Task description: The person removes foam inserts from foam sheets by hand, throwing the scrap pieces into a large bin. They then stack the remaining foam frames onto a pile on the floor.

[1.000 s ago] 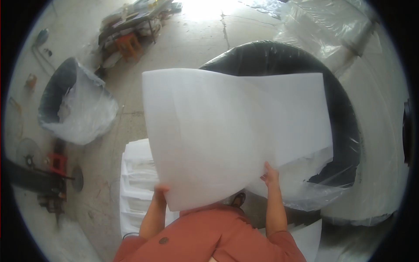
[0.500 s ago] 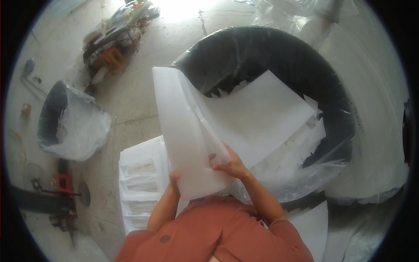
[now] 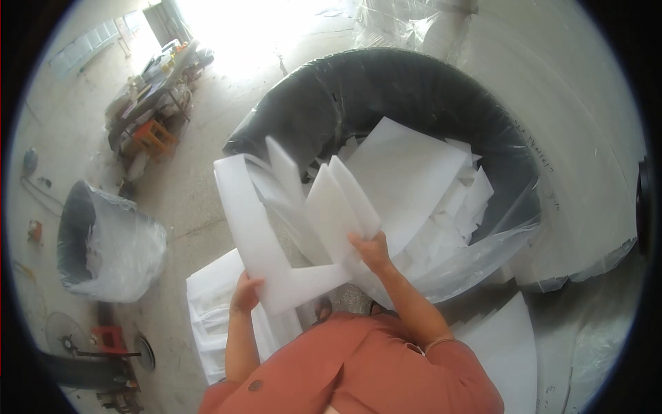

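Observation:
With its thumb on the near edge, my left hand (image 3: 246, 293) grips a white foam sheet (image 3: 256, 241) that has a wide opening cut into it. My right hand (image 3: 372, 252) is closed around white foam pieces (image 3: 338, 203), which stand up in a folded pair beside the opening. A flat white foam panel (image 3: 420, 176) and ragged scraps lie in the large black plastic-lined bin (image 3: 296, 90) just beyond. Below my left hand, a stack of cut foam frames (image 3: 214, 290) rests on the floor.
To the left stands a smaller lined bin (image 3: 76, 234). A fan (image 3: 65, 338) and a red stool (image 3: 108, 339) are nearer me. Farther off are an orange stool (image 3: 155, 140) and a cluttered table (image 3: 155, 86). More white sheets (image 3: 507, 352) lie at lower right.
The foam sheet has opened out, with the inner pieces pulled away from its frame by my right hand. My left hand has shifted slightly left and down; the view has tilted up.

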`<state>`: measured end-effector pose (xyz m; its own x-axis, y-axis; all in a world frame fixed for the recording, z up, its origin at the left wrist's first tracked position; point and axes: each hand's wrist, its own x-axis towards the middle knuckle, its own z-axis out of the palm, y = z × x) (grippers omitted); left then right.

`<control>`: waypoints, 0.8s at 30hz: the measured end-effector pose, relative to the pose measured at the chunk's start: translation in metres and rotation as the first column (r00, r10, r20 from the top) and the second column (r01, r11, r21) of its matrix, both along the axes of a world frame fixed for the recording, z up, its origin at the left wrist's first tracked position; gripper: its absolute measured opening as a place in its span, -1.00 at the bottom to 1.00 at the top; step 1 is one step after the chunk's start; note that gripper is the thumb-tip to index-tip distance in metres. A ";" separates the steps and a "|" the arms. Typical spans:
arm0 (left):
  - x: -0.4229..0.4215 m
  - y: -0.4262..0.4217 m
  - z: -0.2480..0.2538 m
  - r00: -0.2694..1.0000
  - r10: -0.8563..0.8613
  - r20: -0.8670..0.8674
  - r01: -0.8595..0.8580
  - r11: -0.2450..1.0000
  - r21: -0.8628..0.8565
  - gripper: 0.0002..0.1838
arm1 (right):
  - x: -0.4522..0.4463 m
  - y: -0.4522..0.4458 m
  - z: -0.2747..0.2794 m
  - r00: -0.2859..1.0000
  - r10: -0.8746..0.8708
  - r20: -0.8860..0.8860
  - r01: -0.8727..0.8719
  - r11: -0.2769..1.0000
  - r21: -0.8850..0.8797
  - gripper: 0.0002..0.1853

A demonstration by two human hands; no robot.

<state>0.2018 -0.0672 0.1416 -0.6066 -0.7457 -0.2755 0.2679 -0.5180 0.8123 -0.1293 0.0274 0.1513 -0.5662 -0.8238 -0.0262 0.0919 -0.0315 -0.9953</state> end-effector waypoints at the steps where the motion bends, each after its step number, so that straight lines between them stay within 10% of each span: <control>1: -0.004 -0.003 0.002 0.999 0.041 0.015 -0.041 0.999 0.021 -0.38 | -0.003 0.000 -0.001 1.000 -0.001 -0.015 0.001 1.000 0.014 -0.64; 3: -0.011 -0.012 0.001 0.994 0.049 0.102 -0.044 0.998 -0.045 -0.38 | -0.011 0.002 0.009 0.999 -0.005 -0.042 0.007 0.999 0.045 -0.61; 6: -0.017 -0.015 0.002 0.984 0.046 0.174 -0.023 0.991 -0.131 -0.37 | -0.044 0.002 0.007 0.919 -0.007 0.395 0.105 0.968 -0.227 -0.56; 9: -0.019 -0.007 0.012 0.994 0.021 0.109 -0.004 0.988 -0.152 -0.34 | -0.087 0.010 -0.013 0.592 0.254 0.765 -0.088 0.964 -0.252 -0.53; 11: -0.020 0.002 0.022 0.998 -0.010 0.068 0.021 0.987 -0.161 -0.35 | -0.100 0.007 -0.087 0.914 0.184 0.362 -0.269 0.942 0.200 -0.44; 13: -0.021 0.005 0.037 0.997 -0.053 0.064 0.065 0.978 -0.199 -0.38 | -0.108 0.007 -0.127 0.865 0.407 -0.294 -0.068 0.676 0.734 -0.41; 16: -0.022 0.009 0.050 0.988 -0.007 0.152 0.045 0.968 -0.249 -0.39 | -0.118 0.016 -0.120 0.846 0.255 -0.468 0.161 0.715 0.680 -0.36; 19: -0.010 0.011 0.054 0.988 0.032 0.153 0.010 0.964 -0.265 -0.41 | -0.144 0.018 -0.127 0.925 0.267 -0.270 -0.037 0.772 0.635 -0.36; 23: 0.001 0.011 0.064 0.975 0.071 0.209 -0.002 0.949 -0.316 -0.43 | -0.181 0.014 -0.120 0.950 -0.305 -0.059 0.303 0.865 0.400 -0.09; 24: 0.001 0.012 0.068 0.972 0.063 0.225 0.010 0.951 -0.309 -0.43 | -0.174 0.011 -0.106 0.891 -0.339 -0.301 0.445 0.779 0.442 0.00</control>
<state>0.2033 -0.0554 0.2098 -0.5331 -0.8306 -0.1608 0.0652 -0.2298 0.9710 -0.3035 0.0382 0.0449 -0.8738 -0.4357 -0.2161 -0.0161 0.4700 -0.8825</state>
